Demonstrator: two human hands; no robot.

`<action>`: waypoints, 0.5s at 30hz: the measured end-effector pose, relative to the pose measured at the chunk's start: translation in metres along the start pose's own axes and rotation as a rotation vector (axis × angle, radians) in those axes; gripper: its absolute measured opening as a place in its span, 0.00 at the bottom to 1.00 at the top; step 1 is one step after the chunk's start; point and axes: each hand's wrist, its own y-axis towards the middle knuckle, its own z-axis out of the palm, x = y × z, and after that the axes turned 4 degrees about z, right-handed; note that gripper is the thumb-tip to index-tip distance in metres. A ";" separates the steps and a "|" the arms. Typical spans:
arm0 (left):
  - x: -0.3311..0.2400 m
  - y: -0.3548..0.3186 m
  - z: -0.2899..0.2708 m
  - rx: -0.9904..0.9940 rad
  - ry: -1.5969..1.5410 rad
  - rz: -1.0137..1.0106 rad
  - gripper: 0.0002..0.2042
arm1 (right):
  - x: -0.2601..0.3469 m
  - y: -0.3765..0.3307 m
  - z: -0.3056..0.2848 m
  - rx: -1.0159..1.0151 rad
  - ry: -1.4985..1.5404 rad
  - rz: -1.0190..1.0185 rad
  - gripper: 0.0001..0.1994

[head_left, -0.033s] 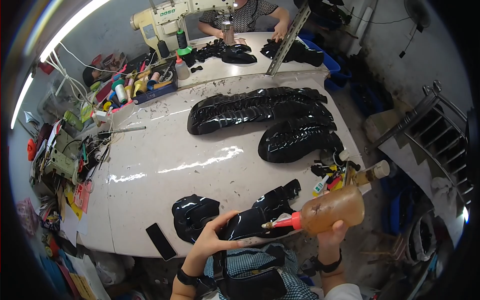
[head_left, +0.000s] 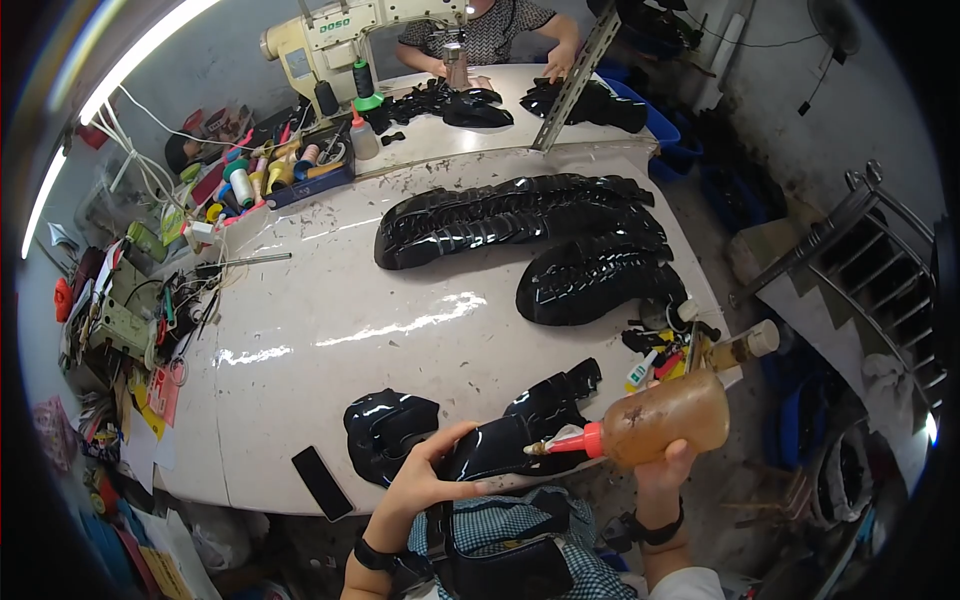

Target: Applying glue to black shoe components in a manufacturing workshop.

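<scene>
Workshop room, one white table [head_left: 260, 425] with scattered dark scraps, one metal stair railing [head_left: 885, 250] at right. Far side: one sewing machine [head_left: 335, 40], one co-worker [head_left: 488, 40] in a patterned top, one small squeeze bottle [head_left: 363, 140] with red tip, one green thread cone [head_left: 363, 85], one black spool [head_left: 326, 98]. One blue tray [head_left: 318, 186], several spools; too jumbled to count.

Two hands working at near edge. Left hand [head_left: 432, 482]: thumb and index finger spread apart, on one glossy black piece [head_left: 492, 446]; other fingers hidden, can't tell if they grip. Right hand [head_left: 668, 464]: fingers curled round one big amber bottle [head_left: 665, 418], tipped sideways, one red nozzle [head_left: 577, 442] pointing left over the piece; tip touching or just above, can't tell.

Piece sits at near edge, between one folded black piece [head_left: 392, 418] on its left and the bottle. One phone [head_left: 322, 483] farther left. Mid-table, two overlapping groups: one long group [head_left: 515, 215], one shorter group [head_left: 585, 280]; single parts uncountable. Right edge: one jar [head_left: 740, 348], one small white-and-green bottle [head_left: 641, 371].
</scene>
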 end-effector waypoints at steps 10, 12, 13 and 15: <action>0.000 -0.002 0.000 0.017 0.000 -0.005 0.33 | -0.007 -0.014 -0.011 -0.013 0.129 0.027 0.37; 0.000 -0.002 -0.001 0.041 -0.003 -0.010 0.33 | -0.007 -0.014 -0.011 -0.029 0.125 0.021 0.37; 0.001 -0.003 -0.002 0.045 -0.002 -0.008 0.33 | -0.007 -0.014 -0.011 -0.047 0.118 0.015 0.37; 0.002 -0.002 -0.003 0.105 0.001 -0.047 0.32 | -0.006 -0.011 -0.010 -0.116 0.059 -0.010 0.37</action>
